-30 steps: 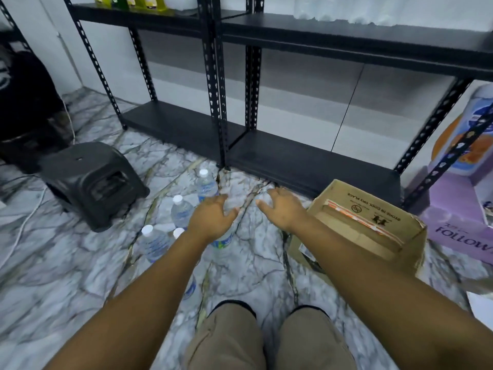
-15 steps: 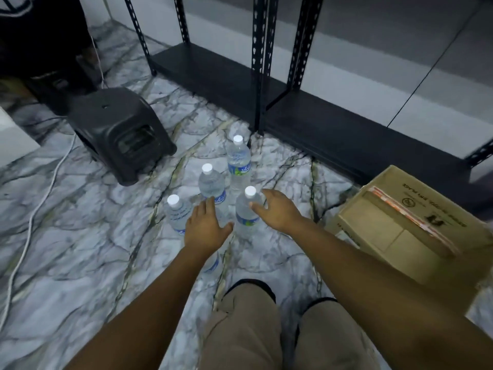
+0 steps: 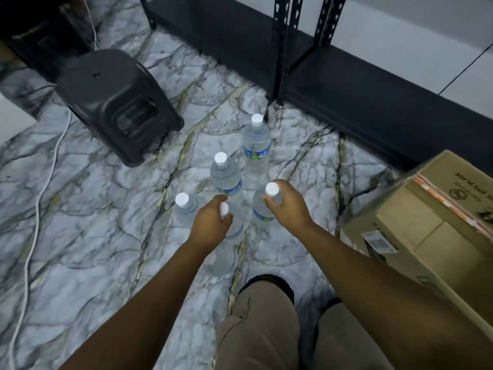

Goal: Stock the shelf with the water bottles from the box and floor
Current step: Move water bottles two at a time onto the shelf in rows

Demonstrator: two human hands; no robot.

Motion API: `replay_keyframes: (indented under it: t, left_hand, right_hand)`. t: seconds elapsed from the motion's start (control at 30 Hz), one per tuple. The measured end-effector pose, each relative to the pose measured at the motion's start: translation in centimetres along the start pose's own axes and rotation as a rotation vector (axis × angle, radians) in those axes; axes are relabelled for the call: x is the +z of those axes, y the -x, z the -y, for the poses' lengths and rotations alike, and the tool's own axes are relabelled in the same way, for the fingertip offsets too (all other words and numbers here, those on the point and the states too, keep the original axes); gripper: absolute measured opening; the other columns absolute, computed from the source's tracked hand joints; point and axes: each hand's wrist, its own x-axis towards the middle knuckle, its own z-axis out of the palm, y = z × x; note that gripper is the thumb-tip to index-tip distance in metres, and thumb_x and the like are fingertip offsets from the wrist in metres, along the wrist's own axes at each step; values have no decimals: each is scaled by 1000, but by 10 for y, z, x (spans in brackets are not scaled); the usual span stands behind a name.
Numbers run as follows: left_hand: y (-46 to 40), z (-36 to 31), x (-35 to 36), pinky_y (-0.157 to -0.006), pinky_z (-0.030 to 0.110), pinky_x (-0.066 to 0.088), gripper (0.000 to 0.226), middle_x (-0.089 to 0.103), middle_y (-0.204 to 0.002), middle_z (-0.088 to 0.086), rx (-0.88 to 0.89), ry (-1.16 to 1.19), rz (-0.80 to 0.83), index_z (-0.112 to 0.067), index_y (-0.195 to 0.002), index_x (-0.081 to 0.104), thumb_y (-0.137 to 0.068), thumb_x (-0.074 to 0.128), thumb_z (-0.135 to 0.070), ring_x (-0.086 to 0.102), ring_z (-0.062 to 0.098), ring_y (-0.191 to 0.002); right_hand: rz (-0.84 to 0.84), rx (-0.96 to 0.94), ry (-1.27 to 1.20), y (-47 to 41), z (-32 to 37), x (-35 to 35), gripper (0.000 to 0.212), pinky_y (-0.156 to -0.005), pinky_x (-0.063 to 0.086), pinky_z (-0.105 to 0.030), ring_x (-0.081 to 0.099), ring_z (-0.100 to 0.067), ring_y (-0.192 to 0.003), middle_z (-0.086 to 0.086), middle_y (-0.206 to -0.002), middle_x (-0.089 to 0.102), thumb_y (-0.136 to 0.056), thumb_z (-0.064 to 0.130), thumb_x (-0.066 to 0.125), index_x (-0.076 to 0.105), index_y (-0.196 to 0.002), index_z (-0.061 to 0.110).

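Head view: right hand (image 3: 286, 202) curled round the neck of one water bottle (image 3: 262, 209), left hand (image 3: 210, 222) closing its grip on another (image 3: 234, 228). Three more just past both grips. Step: picking up. Next, probably: lift up, carry to the shelf (image 3: 360, 102).

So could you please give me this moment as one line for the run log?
left hand: grips bottle neck | right hand: grips bottle | both bottles on floor | bottom shelf: no bottles seen
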Motion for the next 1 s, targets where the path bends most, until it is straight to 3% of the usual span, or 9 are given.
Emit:
replay_keyframes:
  t: [0.1, 0.23, 0.33, 0.47, 0.73, 0.8, 0.9, 1.0]
  left_hand:
    - [1, 2, 0, -70, 26, 39, 30, 68, -102, 13, 33, 41, -15, -7, -116, 57, -89, 66, -17, 63, 30, -95]
    - [3, -3, -1, -60, 24, 29, 22, 63, -83, 6, 101, 26, -41, -5, -105, 58, -90, 67, -18, 54, 20, -74]
    - [-1, -13, 4, -61, 27, 30, 21, 65, -85, 9, 137, 14, -9, -5, -102, 58, -90, 66, -20, 56, 23, -77]
    - [-11, -31, 13, -63, 26, 31, 23, 58, -83, 1, 136, 5, 28, -7, -104, 58, -90, 66, -23, 51, 18, -77]
    - [-27, -78, 60, -62, 18, 33, 27, 66, -87, 6, 221, 92, 64, -6, -103, 62, -85, 72, -23, 61, 20, -82]
    - [-26, -88, 73, -62, 16, 35, 29, 69, -88, 8, 235, 111, 45, -5, -104, 64, -84, 74, -23, 58, 15, -80]
    - [-18, -99, 92, -63, 4, 36, 26, 65, -86, -8, 216, 195, -20, -13, -105, 64, -84, 75, -23, 54, 1, -78]
    - [-8, -93, 114, -82, 0, 37, 28, 61, -104, -17, 143, 381, -128, -26, -114, 56, -89, 68, -29, 54, -5, -97]
  right_hand:
    - [-29, 7, -52, 0, -2, 0, 34, -84, 45, -24, 60, -20, -104, -7, -113, 64, -88, 25, 70, 61, -117, 9]
    - [-38, 11, -86, 1, -3, -2, 35, -83, 49, -30, 61, -19, -100, -5, -109, 67, -88, 30, 69, 61, -116, 10]
    - [-75, -17, -72, 5, -7, -6, 33, -77, 49, -31, 62, -23, -93, -9, -101, 69, -89, 27, 68, 61, -114, 7]
    - [-118, 14, -44, 5, -20, -25, 33, -64, 39, -20, 58, -17, -81, -10, -96, 69, -89, 27, 69, 62, -115, 7]
    - [-173, 16, 46, 10, -60, -72, 36, -66, 37, -20, 62, -22, -86, -11, -99, 70, -88, 29, 70, 63, -115, 7]
    - [-219, 40, 1, 15, -75, -79, 39, -72, 41, -19, 62, -18, -91, -9, -104, 70, -86, 30, 71, 63, -116, 7]
    - [-243, 80, -100, 19, -93, -80, 45, -92, 50, -34, 61, -16, -109, -2, -116, 68, -84, 36, 71, 63, -121, 12]
    - [-234, 37, -163, 23, -101, -66, 55, -105, 43, -31, 52, -11, -124, 1, -132, 59, -84, 40, 67, 55, -131, 14]
